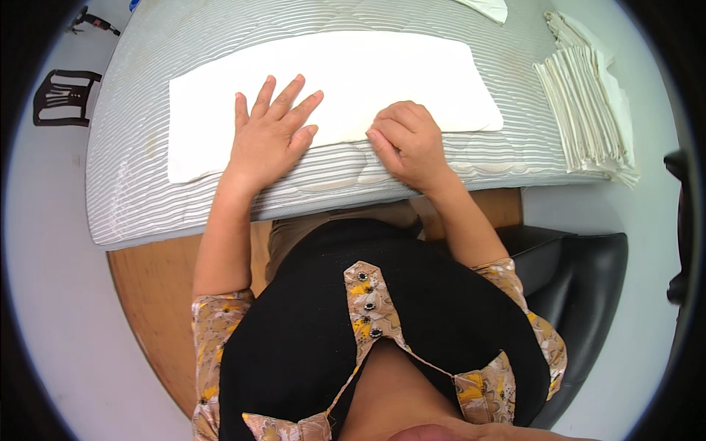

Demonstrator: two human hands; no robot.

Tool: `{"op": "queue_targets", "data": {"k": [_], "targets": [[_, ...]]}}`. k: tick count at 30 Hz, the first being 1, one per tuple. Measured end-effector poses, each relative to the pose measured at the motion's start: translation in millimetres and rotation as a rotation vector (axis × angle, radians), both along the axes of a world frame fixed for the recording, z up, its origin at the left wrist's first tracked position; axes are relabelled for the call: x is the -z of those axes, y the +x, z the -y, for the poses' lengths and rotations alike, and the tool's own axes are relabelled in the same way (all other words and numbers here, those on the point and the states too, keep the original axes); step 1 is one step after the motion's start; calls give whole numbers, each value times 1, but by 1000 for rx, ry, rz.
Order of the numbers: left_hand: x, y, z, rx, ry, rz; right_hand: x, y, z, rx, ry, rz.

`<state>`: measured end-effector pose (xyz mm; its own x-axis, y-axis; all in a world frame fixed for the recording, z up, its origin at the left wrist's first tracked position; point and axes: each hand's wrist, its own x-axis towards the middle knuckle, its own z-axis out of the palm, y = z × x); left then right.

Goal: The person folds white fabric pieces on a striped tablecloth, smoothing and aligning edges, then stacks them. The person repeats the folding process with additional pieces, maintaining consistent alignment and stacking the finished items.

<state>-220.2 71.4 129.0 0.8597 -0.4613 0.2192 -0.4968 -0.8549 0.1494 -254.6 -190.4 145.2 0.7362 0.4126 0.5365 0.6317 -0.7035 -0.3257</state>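
Note:
A long white folded cloth (353,81) lies flat across the striped mattress in front of me. My left hand (272,136) rests on its left half with the fingers spread wide. Over the cloth's near edge, right of the middle, my right hand (408,143) is closed with its fingers curled and the thumb against them. Whether it pinches the cloth edge is hidden under the fingers.
The striped mattress (132,147) carries a stack of folded white cloths (588,110) at its right edge. Another white piece (485,7) lies at the far side. A dark chair (66,97) stands beyond the left edge, and a black padded seat (581,287) is at my right.

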Motion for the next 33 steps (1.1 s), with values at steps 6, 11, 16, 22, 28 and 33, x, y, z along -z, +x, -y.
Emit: {"op": "queue_targets", "data": {"k": [6,11,16,22,28,33], "targets": [[2,-1,-2,6,5,33,0,3,-8,-107,-81,93],[1,0,-2,-3,-4,-2,-9,1,2,48,-128,-76],[-5,-1,-1,-22,15,-69,-3,0,-26,-63,-271,56],[-11,-1,4,-20,43,-81,3,-14,-6,103,-433,-91],[-10,0,6,-30,46,-93,4,-29,65,490,-487,-221],[-9,1,5,-12,40,-97,14,-40,112,649,-309,-33]]}}
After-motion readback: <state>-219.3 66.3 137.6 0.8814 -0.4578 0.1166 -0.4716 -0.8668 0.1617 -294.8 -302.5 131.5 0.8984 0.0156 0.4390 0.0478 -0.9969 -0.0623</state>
